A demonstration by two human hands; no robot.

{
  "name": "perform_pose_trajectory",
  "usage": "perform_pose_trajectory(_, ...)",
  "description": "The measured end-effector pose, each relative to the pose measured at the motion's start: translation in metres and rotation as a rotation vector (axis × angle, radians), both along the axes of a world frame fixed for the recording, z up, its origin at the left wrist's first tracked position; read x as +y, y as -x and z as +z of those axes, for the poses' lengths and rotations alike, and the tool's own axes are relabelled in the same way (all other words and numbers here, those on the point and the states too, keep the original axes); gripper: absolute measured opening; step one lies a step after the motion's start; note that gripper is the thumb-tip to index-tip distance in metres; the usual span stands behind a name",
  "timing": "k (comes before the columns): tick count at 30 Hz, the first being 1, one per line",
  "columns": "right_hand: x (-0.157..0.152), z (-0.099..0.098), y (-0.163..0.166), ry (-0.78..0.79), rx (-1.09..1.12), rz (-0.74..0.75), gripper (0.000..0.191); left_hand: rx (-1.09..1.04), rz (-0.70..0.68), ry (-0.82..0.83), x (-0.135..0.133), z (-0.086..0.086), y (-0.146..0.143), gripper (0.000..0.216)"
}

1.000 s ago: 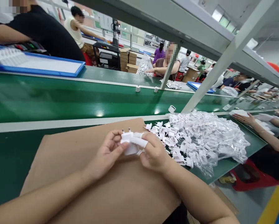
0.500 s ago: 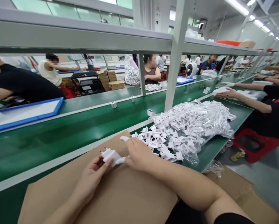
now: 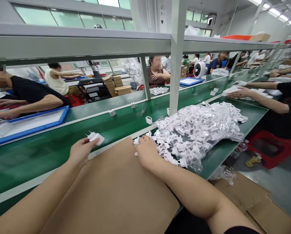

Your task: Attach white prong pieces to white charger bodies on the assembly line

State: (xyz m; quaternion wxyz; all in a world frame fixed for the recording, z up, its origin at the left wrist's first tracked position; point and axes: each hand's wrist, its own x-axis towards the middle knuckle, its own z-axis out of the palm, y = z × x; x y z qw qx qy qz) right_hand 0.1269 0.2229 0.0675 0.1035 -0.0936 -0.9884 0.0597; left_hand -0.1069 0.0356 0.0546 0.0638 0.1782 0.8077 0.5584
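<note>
My left hand [image 3: 81, 150] pinches a white plug charger [image 3: 96, 138] over the green conveyor belt, its two metal pins pointing left. At the left edge of a heap of white plug parts [image 3: 194, 130], my right hand [image 3: 147, 151] curls its fingers downward. A small white part with a pin [image 3: 136, 140] shows beside those fingertips, but what they grip is hidden. The thumb has a white cover. Under my forearms lies a brown cardboard sheet [image 3: 116, 188]. Part of the heap is in a clear plastic bag.
White chargers, one of them here [image 3: 148, 120], stand along the belt [image 3: 121, 120]. A grey post [image 3: 177, 65] rises behind the heap and carries an overhead shelf [image 3: 87, 42]. Co-workers sit across the belt and at right. A blue-rimmed tray [image 3: 50, 121] lies at far left.
My left hand has carried the charger forward and left, from over the cardboard to over the belt. My right hand has left the charger and now reaches into the heap's edge, fingers curled.
</note>
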Motion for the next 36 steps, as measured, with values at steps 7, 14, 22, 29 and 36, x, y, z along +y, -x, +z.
perform_pose_trajectory(7, -0.011, 0.0, -0.005, 0.122, 0.084, 0.111, 0.024, 0.102, 0.231, 0.217, 0.0, 0.003, 0.019, 0.046)
perform_pose_trajectory(14, -0.028, 0.015, -0.02, 0.207, -0.058, 0.286, 0.037, 0.34, 0.262, 0.267, 0.032, 0.014, -0.007, 0.065)
perform_pose_trajectory(22, -0.031, 0.024, -0.021, 0.267, -0.25, 0.169, 0.043, 0.211, -0.158, 0.341, 0.177, -0.004, -0.013, 0.078)
perform_pose_trajectory(29, -0.019, 0.007, -0.009, 0.424, -0.113, 0.166, 0.024, 0.168, -0.127, 0.315, 0.201, -0.019, -0.019, 0.047)
perform_pose_trajectory(36, -0.006, -0.012, 0.01, 1.23, 0.179, 0.199, 0.047, 0.197, -0.186, 0.243, 0.076, 0.004, -0.035, 0.056)
